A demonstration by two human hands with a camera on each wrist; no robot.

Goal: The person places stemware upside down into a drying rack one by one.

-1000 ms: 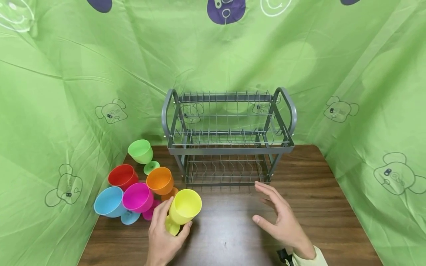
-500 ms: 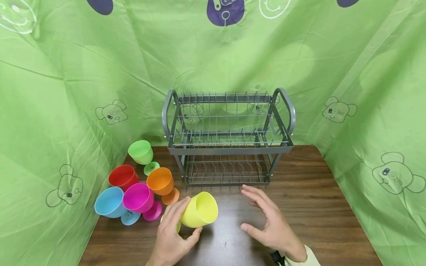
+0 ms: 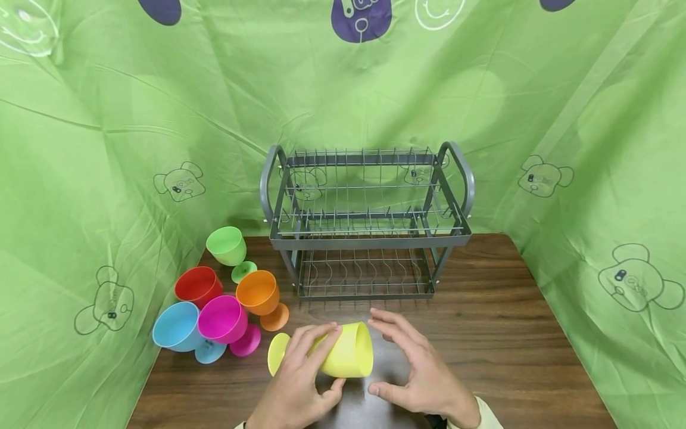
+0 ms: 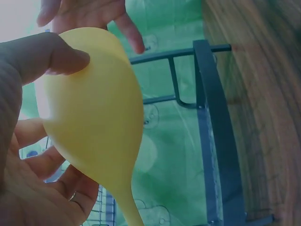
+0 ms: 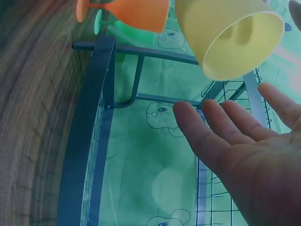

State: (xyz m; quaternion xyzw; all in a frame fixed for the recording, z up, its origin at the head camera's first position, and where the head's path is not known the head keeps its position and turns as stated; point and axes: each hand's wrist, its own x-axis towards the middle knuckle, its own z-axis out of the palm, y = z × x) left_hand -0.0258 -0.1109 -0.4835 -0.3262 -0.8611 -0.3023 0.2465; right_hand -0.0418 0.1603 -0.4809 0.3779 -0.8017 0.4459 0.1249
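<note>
L hand (image 3: 300,378), grip round sideways yellow goblet (image 3: 347,354), R hand (image 3: 423,376) spread, empty, nr it

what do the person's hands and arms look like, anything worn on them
Both are ungloved. The left grip wears a thin, shiny ring; the right grip shows none. A pale cream sleeve ends near the right wrist, with something black beside it, partly cut off.

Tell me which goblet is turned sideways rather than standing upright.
The yellow goblet in the left grip: its foot points left, its mouth right. The blue one, red one, pink one, orange one and green one stand upright.
</note>
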